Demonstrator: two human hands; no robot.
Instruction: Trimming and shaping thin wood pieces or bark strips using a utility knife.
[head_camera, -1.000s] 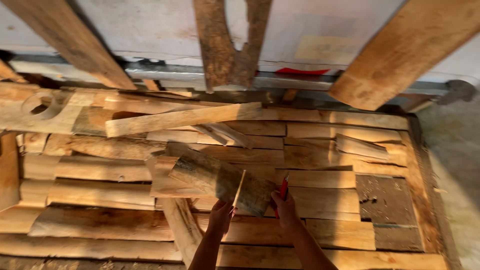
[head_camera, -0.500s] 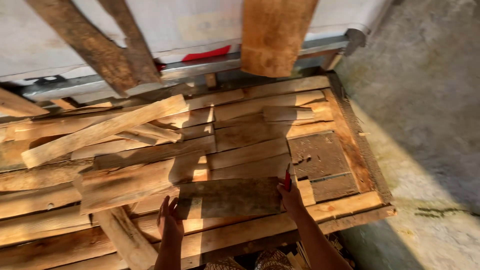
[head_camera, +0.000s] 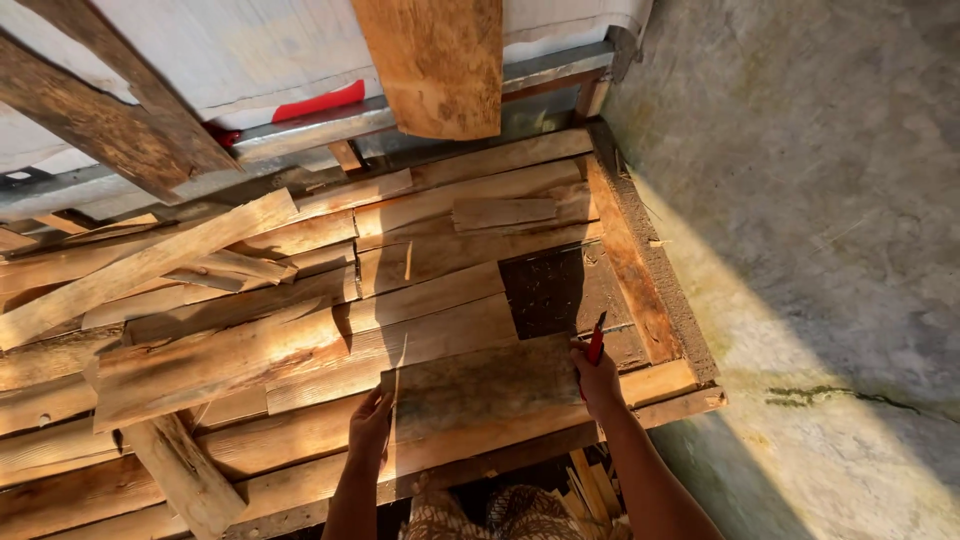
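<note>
We grip short plank (head_camera: 485, 385) by both ends: left hand (head_camera: 370, 425) clasps near edge, right hand (head_camera: 597, 380) clamps far end plus red pencil (head_camera: 596, 340), keeping it flat atop woodpile (head_camera: 300, 330).

No packages, labels, signs or screens in view, as far as visible
</note>
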